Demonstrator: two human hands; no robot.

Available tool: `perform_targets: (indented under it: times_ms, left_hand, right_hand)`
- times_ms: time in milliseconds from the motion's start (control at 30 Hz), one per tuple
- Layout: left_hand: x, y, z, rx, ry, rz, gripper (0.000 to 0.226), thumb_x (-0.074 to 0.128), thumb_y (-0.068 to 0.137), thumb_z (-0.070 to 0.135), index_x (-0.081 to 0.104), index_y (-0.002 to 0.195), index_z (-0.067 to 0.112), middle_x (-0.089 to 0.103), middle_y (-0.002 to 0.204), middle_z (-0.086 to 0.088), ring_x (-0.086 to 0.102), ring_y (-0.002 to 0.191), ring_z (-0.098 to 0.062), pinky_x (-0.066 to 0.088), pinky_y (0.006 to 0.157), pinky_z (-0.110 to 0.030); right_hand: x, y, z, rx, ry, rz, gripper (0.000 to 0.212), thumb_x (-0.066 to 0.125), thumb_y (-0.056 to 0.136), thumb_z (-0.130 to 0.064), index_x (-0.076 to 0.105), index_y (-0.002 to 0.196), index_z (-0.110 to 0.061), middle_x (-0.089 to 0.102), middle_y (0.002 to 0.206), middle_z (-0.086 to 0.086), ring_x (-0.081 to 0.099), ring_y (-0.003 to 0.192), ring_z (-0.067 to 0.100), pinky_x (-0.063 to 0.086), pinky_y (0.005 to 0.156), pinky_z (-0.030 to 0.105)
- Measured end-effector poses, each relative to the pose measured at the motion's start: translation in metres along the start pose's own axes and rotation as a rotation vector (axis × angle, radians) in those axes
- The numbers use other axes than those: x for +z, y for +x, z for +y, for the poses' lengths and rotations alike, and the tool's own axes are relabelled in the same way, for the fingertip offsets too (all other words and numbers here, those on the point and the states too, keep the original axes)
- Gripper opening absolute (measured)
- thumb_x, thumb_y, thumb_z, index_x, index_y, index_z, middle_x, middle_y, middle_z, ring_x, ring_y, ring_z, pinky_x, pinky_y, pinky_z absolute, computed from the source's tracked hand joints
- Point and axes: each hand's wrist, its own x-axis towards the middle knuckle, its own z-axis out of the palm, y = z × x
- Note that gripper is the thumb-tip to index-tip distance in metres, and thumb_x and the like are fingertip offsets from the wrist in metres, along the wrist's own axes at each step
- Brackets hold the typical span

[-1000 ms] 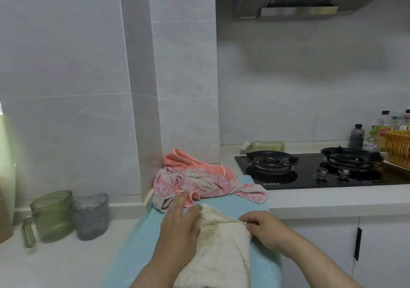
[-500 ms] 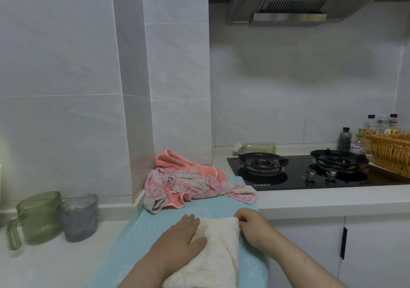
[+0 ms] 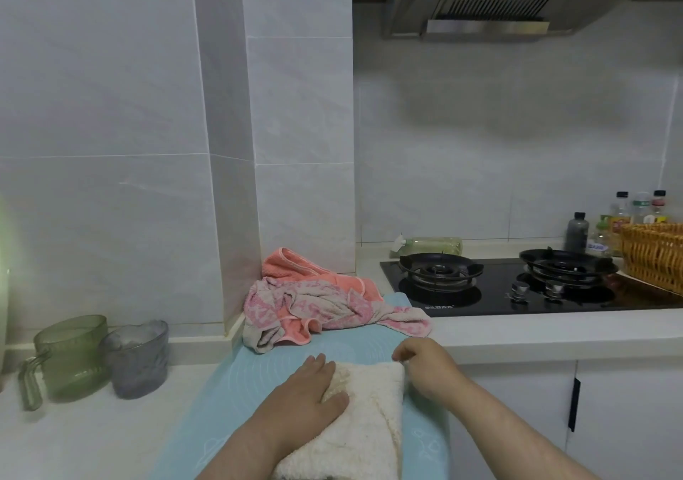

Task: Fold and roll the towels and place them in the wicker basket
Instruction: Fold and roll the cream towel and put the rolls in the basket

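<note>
Worktop (image 3: 517,335) carries blue mat (image 3: 244,387). I see cream towel (image 3: 369,424) folded on it, wicker basket (image 3: 654,254) well apart at right. Left hand (image 3: 306,394) presses towel, fingers straight. Right hand (image 3: 425,365) fingers curl, apparently pinching its far corner.

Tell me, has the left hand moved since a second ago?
Yes. The left hand drew back from the pink towels toward the person, pressing the cream towel.

text check | nothing legible tbh | black hob (image 3: 495,300): tiny white logo on its near edge, too blurry to make out | bottles (image 3: 577,232) far right: coloured labels, print way too small to read
</note>
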Motion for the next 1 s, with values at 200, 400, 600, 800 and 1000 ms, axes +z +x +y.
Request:
perform_targets:
  times_ms: [200, 400, 600, 800, 1000]
  left_hand:
    - [0.001, 0.002, -0.003, 0.005, -0.092, 0.008, 0.058, 0.027, 0.104, 0.042, 0.011, 0.156, 0.023, -0.002, 0.164, 0.01, -0.007, 0.149, -0.005, 0.001, 0.119, -0.026]
    - [-0.004, -0.008, -0.014, -0.005, -0.346, 0.043, 0.052, 0.037, 0.105, 0.029, 0.021, 0.154, 0.023, 0.008, 0.162, 0.012, 0.005, 0.149, -0.006, 0.003, 0.117, -0.021]
    - [-0.029, -0.054, -0.018, -0.132, -0.659, 0.207, 0.039, 0.053, 0.098, 0.02, 0.053, 0.136, 0.031, 0.055, 0.131, 0.012, 0.054, 0.102, 0.0, 0.042, 0.09, -0.018]
    - [-0.012, -0.097, -0.003, 0.163, -0.225, 0.113, 0.043, 0.045, 0.1, 0.043, 0.04, 0.143, 0.042, 0.02, 0.146, 0.033, 0.01, 0.138, 0.015, 0.009, 0.117, -0.017]
    - [0.002, -0.108, -0.014, 0.202, 0.098, 0.079, 0.079, 0.042, 0.079, 0.081, 0.009, 0.147, 0.056, -0.008, 0.151, 0.037, -0.012, 0.139, 0.017, 0.003, 0.116, -0.014]
  right_hand:
    - [0.032, -0.046, -0.021, -0.303, -0.32, -0.121, 0.042, 0.028, 0.103, -0.038, 0.05, 0.134, -0.022, 0.038, 0.151, -0.003, 0.025, 0.145, 0.024, 0.021, 0.117, 0.032]
    - [0.031, -0.055, -0.009, -0.244, -0.305, -0.273, 0.066, 0.011, 0.097, -0.057, 0.01, 0.156, -0.029, -0.004, 0.164, -0.006, -0.012, 0.149, 0.011, -0.004, 0.121, 0.03]
    - [0.028, -0.086, -0.009, -0.271, -0.068, -0.096, 0.05, 0.031, 0.102, -0.048, 0.027, 0.15, -0.038, 0.0, 0.162, -0.011, -0.01, 0.149, 0.007, 0.0, 0.12, 0.028]
    - [0.049, -0.137, 0.001, -0.504, -0.435, -0.071, 0.073, 0.025, 0.081, -0.073, -0.001, 0.146, -0.052, 0.011, 0.157, -0.016, 0.016, 0.146, 0.004, 0.019, 0.117, 0.023]
    - [0.059, -0.138, 0.014, -0.553, -0.605, -0.005, 0.093, 0.035, 0.065, -0.025, 0.013, 0.155, -0.019, 0.059, 0.135, 0.006, 0.052, 0.126, 0.021, 0.013, 0.113, 0.024]
